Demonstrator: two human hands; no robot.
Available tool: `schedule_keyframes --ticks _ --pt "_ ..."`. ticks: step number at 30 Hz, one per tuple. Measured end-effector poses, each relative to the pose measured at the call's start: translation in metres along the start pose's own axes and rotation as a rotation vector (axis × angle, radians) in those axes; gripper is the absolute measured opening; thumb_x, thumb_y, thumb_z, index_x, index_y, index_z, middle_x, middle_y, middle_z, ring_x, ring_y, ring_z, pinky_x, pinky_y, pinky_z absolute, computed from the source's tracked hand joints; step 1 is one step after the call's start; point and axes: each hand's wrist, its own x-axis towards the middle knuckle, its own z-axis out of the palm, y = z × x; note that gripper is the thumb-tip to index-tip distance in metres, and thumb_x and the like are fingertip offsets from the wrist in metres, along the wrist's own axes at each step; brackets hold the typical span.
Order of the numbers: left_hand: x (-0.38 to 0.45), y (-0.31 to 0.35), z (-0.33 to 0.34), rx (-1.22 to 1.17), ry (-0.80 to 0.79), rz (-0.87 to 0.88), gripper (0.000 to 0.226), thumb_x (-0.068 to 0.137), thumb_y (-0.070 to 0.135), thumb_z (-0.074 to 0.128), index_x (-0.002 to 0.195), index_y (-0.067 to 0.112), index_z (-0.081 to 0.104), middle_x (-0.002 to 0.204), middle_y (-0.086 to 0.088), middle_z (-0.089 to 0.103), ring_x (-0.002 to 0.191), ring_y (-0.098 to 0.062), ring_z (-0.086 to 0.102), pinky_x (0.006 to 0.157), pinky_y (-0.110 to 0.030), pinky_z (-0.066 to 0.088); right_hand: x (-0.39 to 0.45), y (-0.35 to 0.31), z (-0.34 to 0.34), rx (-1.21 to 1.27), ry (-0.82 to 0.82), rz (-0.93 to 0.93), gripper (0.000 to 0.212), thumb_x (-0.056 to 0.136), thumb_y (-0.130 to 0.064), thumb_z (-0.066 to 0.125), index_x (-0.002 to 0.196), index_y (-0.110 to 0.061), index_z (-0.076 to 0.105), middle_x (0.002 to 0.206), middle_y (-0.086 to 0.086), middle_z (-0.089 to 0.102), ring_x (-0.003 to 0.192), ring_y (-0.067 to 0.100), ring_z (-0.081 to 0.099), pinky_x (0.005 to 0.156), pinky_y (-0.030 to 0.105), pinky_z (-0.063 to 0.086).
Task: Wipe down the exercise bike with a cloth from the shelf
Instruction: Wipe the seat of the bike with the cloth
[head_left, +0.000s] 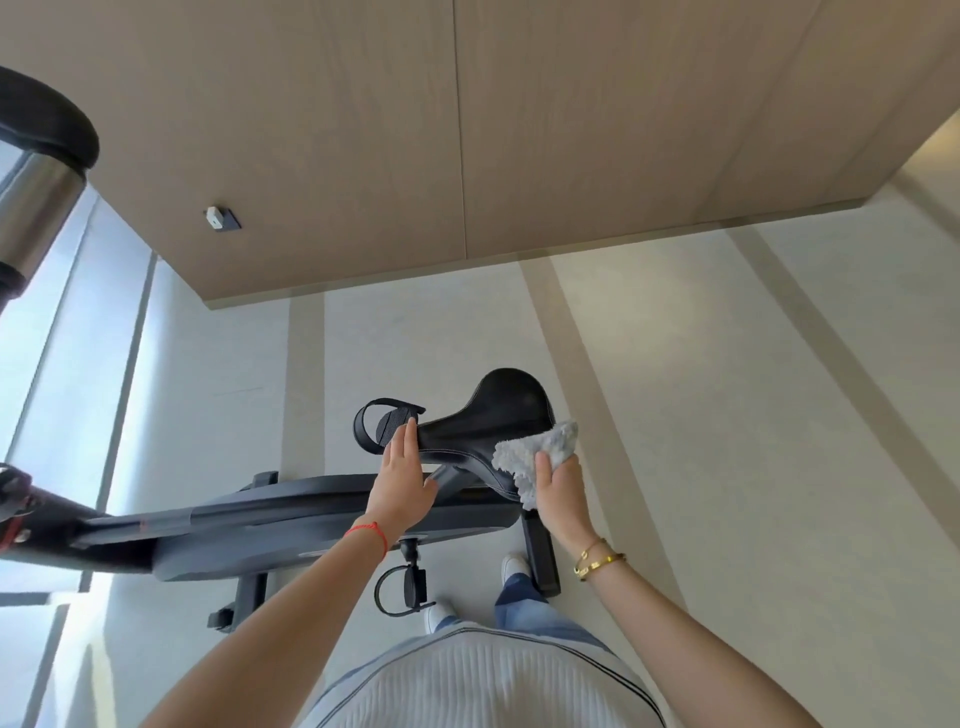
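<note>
The black exercise bike (291, 525) stands below me, its frame running left to right. Its black saddle (493, 415) is at centre. My left hand (402, 478) rests flat with fingers together on the saddle's narrow nose, holding nothing. My right hand (558, 493) grips a light grey fluffy cloth (537, 452) and presses it against the near right edge of the saddle. A strapped pedal (379, 421) shows beyond the saddle nose, and another pedal (405, 584) hangs near my feet.
A tan wooden wall (467, 130) rises beyond the pale tiled floor (727, 389). The bike's handlebar post (36, 208) looms at the upper left, by a bright window (67, 364). The bike's rear foot bar (540, 556) lies beside my shoes.
</note>
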Motion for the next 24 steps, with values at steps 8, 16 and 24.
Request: schedule_keyframes --ticks 8,16,24 --pt "0.0 -0.002 -0.001 0.0 -0.006 0.023 0.082 0.094 0.018 0.054 0.154 0.008 -0.002 0.162 -0.009 0.005 0.149 -0.027 0.007 0.117 -0.042 0.029 -0.039 -0.017 0.018 -0.739 0.142 -0.439 0.066 0.101 -0.032 0.037 0.149 0.01 0.02 0.154 0.033 0.02 0.141 0.045 0.028 0.11 0.053 0.037" --pt "0.002 -0.004 -0.002 -0.018 -0.006 0.027 0.085 0.093 0.017 0.057 0.154 0.009 -0.001 0.162 -0.008 0.006 0.15 -0.025 0.006 0.118 -0.041 0.027 -0.012 -0.046 0.05 -1.018 -0.157 -0.801 0.068 0.1 -0.042 0.013 0.154 0.0 0.011 0.163 0.018 0.009 0.15 0.037 0.009 0.12 0.053 0.015" --pt "0.002 -0.005 0.0 -0.009 0.005 0.027 0.082 0.093 0.013 0.052 0.155 0.011 -0.001 0.162 -0.007 0.006 0.149 -0.026 0.01 0.113 -0.042 0.035 0.004 -0.027 -0.005 -0.807 0.015 -0.796 0.058 0.102 -0.04 0.039 0.15 -0.007 0.034 0.158 0.009 0.032 0.146 0.025 0.029 0.119 0.043 0.026"
